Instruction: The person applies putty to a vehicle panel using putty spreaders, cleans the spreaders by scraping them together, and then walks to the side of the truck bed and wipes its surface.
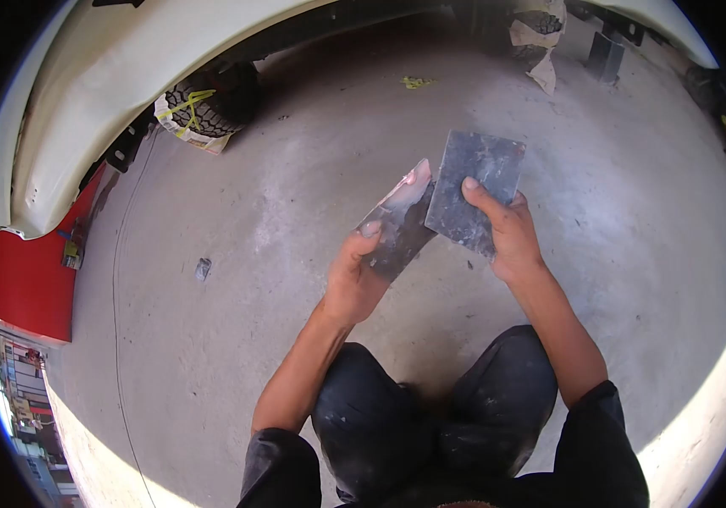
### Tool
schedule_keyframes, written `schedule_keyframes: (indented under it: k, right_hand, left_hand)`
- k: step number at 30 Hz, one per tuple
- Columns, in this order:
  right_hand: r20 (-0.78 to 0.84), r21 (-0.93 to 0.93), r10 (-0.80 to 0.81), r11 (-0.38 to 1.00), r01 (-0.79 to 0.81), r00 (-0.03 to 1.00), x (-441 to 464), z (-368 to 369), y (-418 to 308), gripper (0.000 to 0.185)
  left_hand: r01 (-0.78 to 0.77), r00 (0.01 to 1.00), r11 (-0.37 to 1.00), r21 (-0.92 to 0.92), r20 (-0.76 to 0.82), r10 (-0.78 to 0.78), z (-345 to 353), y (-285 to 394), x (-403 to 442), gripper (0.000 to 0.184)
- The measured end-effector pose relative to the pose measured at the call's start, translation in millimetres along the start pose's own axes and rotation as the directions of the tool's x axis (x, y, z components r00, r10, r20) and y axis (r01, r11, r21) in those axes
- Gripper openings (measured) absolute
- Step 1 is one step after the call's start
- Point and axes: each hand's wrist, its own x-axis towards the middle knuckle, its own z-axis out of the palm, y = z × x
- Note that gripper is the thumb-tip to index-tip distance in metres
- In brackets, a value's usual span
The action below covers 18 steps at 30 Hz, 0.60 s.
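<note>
Holding in the left hand [356, 275] a dark left plate [397, 233], tilted, smeared with pale pink paste [407, 190] along its left edge. Gripping with thumb on the upper face, remaining fingers out of sight beneath. Holding in the right hand [513, 240] a dark, scuffed right plate [485, 157], broad face in full view; pinching between thumb laid flat on that face and fingers mostly hidden behind. Presenting both plates ahead of the knees [371, 402], above the grey floor [270, 347], inner edges close together; cannot tell whether touching. Appears, judging by the smear, to be at a paste-working step, one plate against the other. Seems to call next for a firm hold on each and a steady angle where edges meet. Including nearby: partly covered tyre [215, 106] and white body panel [83, 118], upper left; red panel [20, 279], far left; crumpled scrap [203, 269], on the floor.
</note>
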Motion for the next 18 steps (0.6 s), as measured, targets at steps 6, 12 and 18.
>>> schedule_keyframes:
  k: [6, 12, 18]
  right_hand:
    - [0.124, -0.220, -0.163, 0.957, 0.187, 0.979, -4.5, 1.4, 13.6, 0.015]
    - [0.352, -0.488, -0.015, 0.850, 0.197, 0.936, -31.4, 15.8, 9.6, 0.027]
    - [0.381, -0.325, -0.034, 0.931, 0.169, 0.924, -32.6, 17.9, -7.7, 0.030]
  left_hand:
    - [-0.017, 0.986, 0.962, 0.272, -0.156, 0.061, 1.3, -11.6, -8.7, 0.078]
    - [0.116, 0.974, 0.902, 0.415, -0.226, -0.022, -22.7, -10.1, -21.2, 0.094]
    - [0.083, 0.970, 0.933, 0.350, -0.244, 0.005, -24.9, -17.8, -16.9, 0.101]
